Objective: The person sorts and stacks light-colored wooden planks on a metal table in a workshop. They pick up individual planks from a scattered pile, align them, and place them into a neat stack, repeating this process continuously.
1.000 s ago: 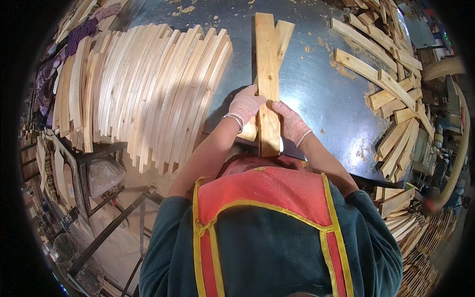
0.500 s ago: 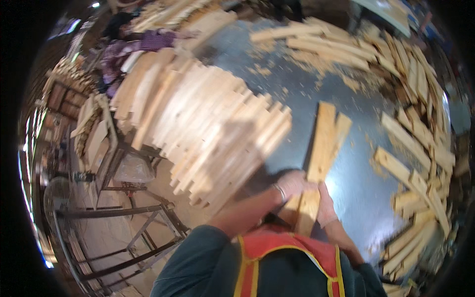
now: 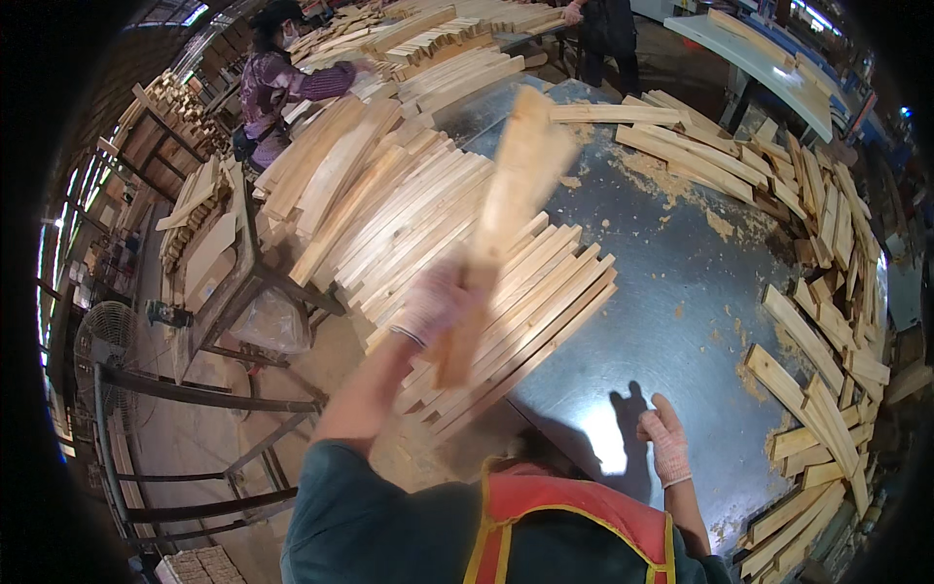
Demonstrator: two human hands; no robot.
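While our left grip (image 3: 438, 302), in a pale pink glove, is wrapped around the lower part of a pale board (image 3: 511, 185), we hold that board slanted up and away, above the left side of the desk (image 3: 671, 311). Motion blurs it, so we cannot tell whether it is 1 piece or 2 laid together. Beneath it, a row of narrow planks (image 3: 555, 302) lies side by side, the near ends jutting past the desk's near edge on the left.

Our right grip (image 3: 666, 443), gloved likewise, has hold of nothing that we can see; its fingers are loosely parted near the desk's near edge. Along the right edge, curved offcuts (image 3: 817, 389) lie in a loose heap that bends round to the far right corner, with wood chips (image 3: 720, 224) scattered beside it. Near the far left corner, a co-worker (image 3: 282, 88) in purple stretches 1 arm toward more wood.
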